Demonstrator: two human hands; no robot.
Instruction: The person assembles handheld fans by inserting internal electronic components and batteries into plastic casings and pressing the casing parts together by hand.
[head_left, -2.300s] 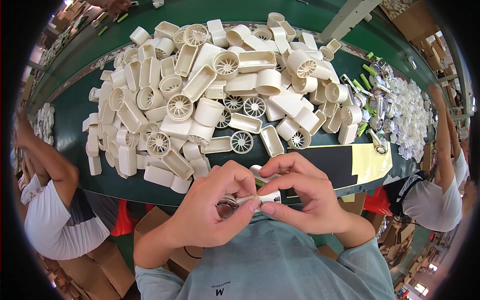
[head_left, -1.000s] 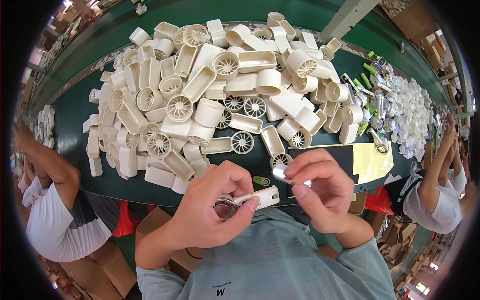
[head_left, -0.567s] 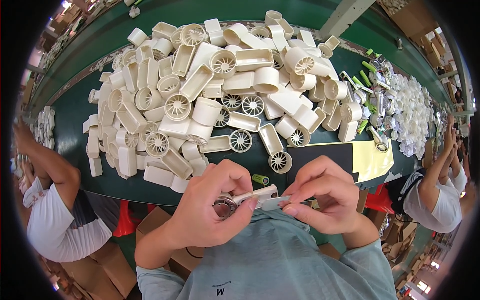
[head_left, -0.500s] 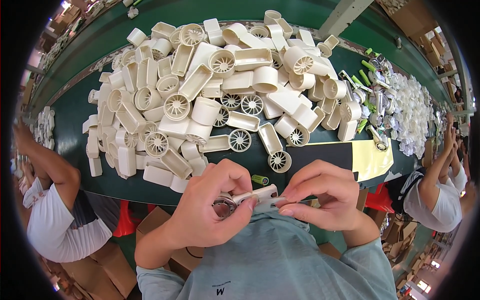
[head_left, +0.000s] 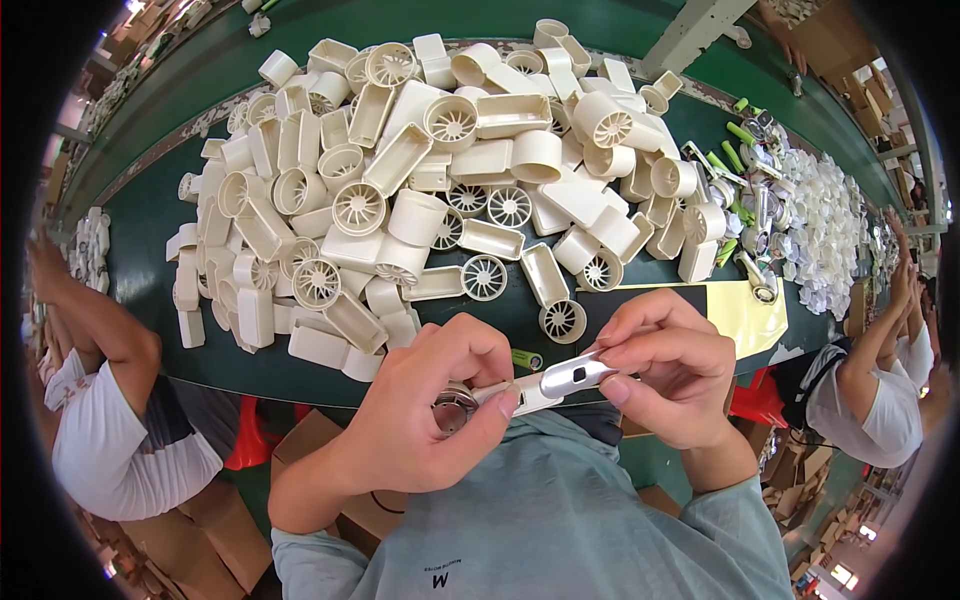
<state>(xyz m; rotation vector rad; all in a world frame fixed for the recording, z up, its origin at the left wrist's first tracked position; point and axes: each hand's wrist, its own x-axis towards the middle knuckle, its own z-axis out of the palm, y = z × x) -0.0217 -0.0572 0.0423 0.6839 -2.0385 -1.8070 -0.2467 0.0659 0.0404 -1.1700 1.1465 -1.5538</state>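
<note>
In my left hand (head_left: 425, 405) is a small device with a round metallic head (head_left: 454, 408) and a white elongated body (head_left: 540, 395), gripped between thumb and fingers. My right hand (head_left: 672, 372) pinches a glossy silver-white cover (head_left: 570, 376) that has a dark square opening. The cover sits tilted over the right end of the white body; whether they touch I cannot tell. Just beyond, at the table's near edge, lies a green cylindrical battery (head_left: 526, 359). My fingers partly hide the round head.
A large heap of cream plastic housings (head_left: 390, 160) covers the green table. Right of it lie a black-and-yellow sheet (head_left: 745, 318), green batteries with metal parts (head_left: 738, 133) and translucent white pieces (head_left: 818, 225). A person (head_left: 110, 420) sits at left, another (head_left: 880, 410) at right.
My right hand has risen slightly and turned, so the cover now shows its silver face and square opening. The cover has moved up over the white body. My left hand is nearly still.
</note>
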